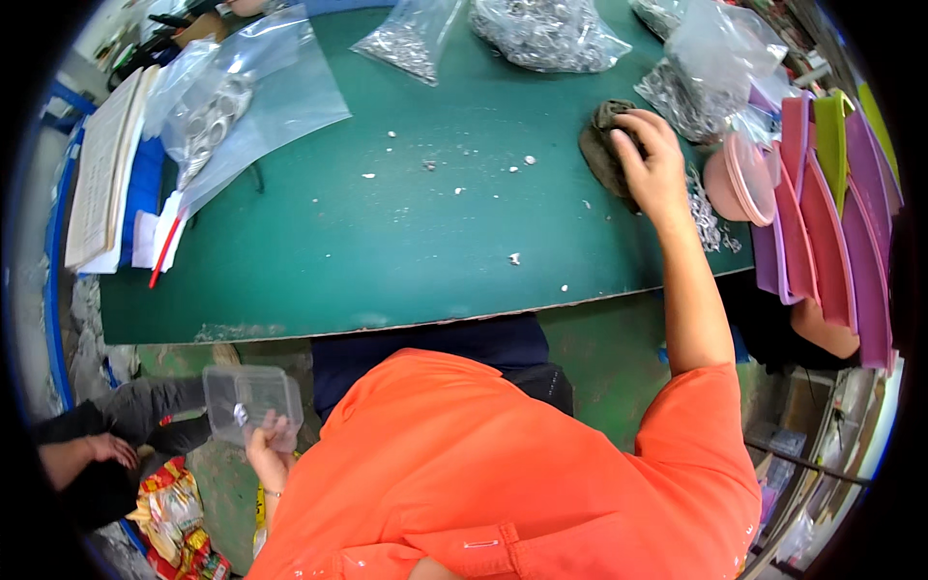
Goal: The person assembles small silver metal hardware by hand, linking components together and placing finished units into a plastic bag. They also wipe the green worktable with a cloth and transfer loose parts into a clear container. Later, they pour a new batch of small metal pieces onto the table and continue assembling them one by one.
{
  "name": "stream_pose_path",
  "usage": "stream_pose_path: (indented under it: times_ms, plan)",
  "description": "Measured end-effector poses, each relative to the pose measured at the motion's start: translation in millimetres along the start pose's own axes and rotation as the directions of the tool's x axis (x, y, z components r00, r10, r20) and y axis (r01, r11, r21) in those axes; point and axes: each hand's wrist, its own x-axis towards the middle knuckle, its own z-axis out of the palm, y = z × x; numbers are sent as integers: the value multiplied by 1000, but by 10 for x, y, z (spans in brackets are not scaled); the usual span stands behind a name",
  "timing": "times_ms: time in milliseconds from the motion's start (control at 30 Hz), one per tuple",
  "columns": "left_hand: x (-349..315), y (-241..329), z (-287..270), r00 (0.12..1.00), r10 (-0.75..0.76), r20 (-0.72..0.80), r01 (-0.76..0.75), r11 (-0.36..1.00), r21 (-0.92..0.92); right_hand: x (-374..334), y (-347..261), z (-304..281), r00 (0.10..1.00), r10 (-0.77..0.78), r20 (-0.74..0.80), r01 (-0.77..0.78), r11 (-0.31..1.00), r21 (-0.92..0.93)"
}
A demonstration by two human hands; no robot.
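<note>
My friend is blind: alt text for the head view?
A person's right hand holds a dark rag on a green table; the left hand holds a clear box off its near edge. Bags of silvery parts lie at the far side.

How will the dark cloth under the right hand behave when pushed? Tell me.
The dark cloth is probably floppy, since it looks bunched under the right hand. Its low, irregular shape suggests it would crumple or slide across the green table rather than roll.

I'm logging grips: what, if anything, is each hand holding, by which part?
Left hand: clear plastic box, by its lower right corner. Right hand: on dark cloth; grip unclear.
</note>
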Motion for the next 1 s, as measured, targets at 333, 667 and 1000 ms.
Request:
stream_pose_path:
  times_ms: [333, 667, 1000]
  plan:
    - [-277, 88, 500, 986, 76, 146, -81, 996, 25, 68, -624, 541, 901, 35, 431, -110, 982, 151]
    - [-218, 45, 445, 988, 8, 153, -14, 999, 40, 310, -1326, 1064, 870, -159, 467, 7, 950, 311]
    - [10, -129, 216, 988, -83, 129, 83, 997, 9, 163, -427, -2, 970, 167, 174, -193, 971, 144]
